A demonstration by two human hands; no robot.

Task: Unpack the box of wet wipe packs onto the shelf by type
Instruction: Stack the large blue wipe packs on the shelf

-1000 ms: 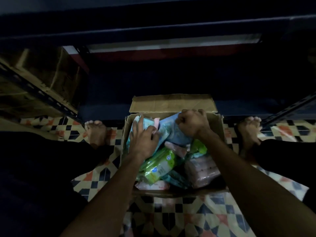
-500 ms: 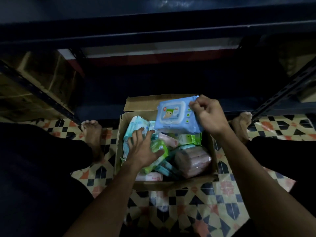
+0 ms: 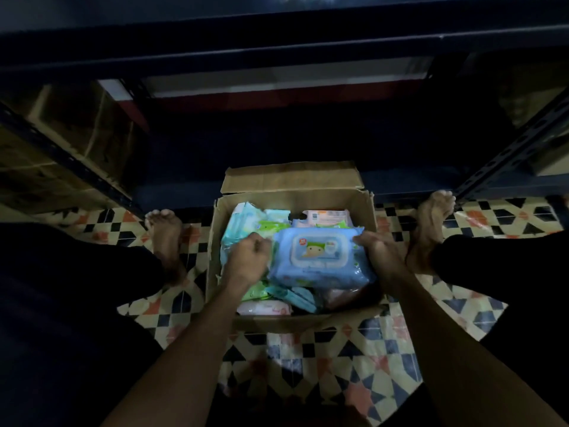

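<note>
The cardboard box [image 3: 363,211] stands open on the patterned tile floor [image 3: 323,359], directly in front of the dark metal shelf [image 3: 277,44], with its far flap [image 3: 289,177] folded back toward the shelf. The box holds mixed wet wipe packs lying at loose angles.

Contents, located relative to the box:
- Blue pack [image 3: 320,257]: above the centre of the box, lid label facing up, resting over the other packs
- Pale teal packs [image 3: 243,223]: far-left corner, stacked on edge
- Green pack [image 3: 271,224]: beside the teal packs, toward the centre
- Pink pack [image 3: 326,215]: against the far wall
- Second pink pack [image 3: 264,309]: against the near wall, left side
- Teal pack [image 3: 295,297]: near wall, centre, under the blue pack

The right hand [image 3: 381,257] grips the right end of the blue pack, fingers curled over its edge. The left hand [image 3: 249,260] sits at the pack's left end with fingers bunched into a loose fist; whether they pinch the wrapper cannot be told.

A bare foot [image 3: 166,238] rests on the floor left of the box and another [image 3: 431,223] right of it
</note>
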